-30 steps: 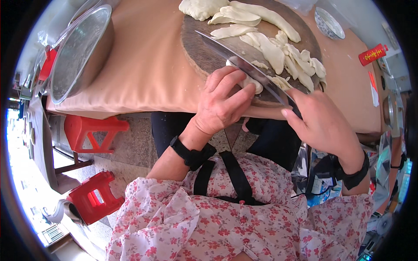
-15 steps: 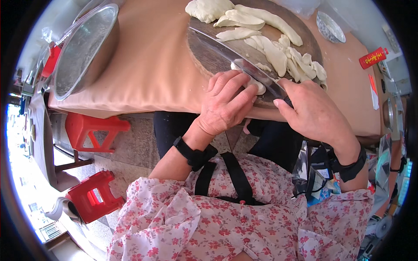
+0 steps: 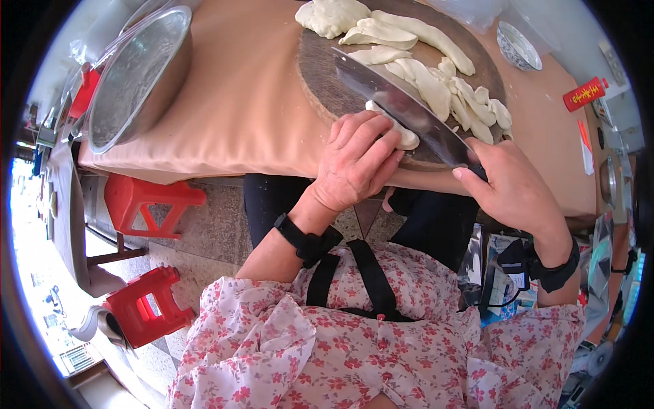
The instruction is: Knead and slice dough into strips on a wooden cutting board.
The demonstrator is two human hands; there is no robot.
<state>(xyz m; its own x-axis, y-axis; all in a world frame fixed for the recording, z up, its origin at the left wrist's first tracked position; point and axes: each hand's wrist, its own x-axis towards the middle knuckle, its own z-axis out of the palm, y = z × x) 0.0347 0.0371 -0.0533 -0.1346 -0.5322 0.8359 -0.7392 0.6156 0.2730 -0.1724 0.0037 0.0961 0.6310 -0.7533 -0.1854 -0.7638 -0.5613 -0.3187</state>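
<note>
My right hand (image 3: 514,180) is closed round the dark handle of a broad-bladed kitchen knife (image 3: 415,112). The blade slants up and left over a round wooden board (image 3: 315,78). Just left of the blade, the bent fingers of my left hand (image 3: 357,160) press on a short piece of pale dough (image 3: 407,139), partly hidden under them. Beyond the blade lie several flat cut dough strips (image 3: 428,87), loosely overlapping. A long dough roll (image 3: 436,41) and a rounded dough lump (image 3: 332,17) rest at the board's far side.
A large metal basin (image 3: 174,75) stands on the left of the cloth-covered table (image 3: 238,88). To the right are a patterned bowl (image 3: 519,48) and a red can (image 3: 584,94). Red plastic stools (image 3: 153,198) stand on the floor at left.
The knife has moved rightward, away from the dough piece under my left hand, and its broad side now shows more. My right hand has shifted right and slightly nearer; my left hand barely moved.
</note>
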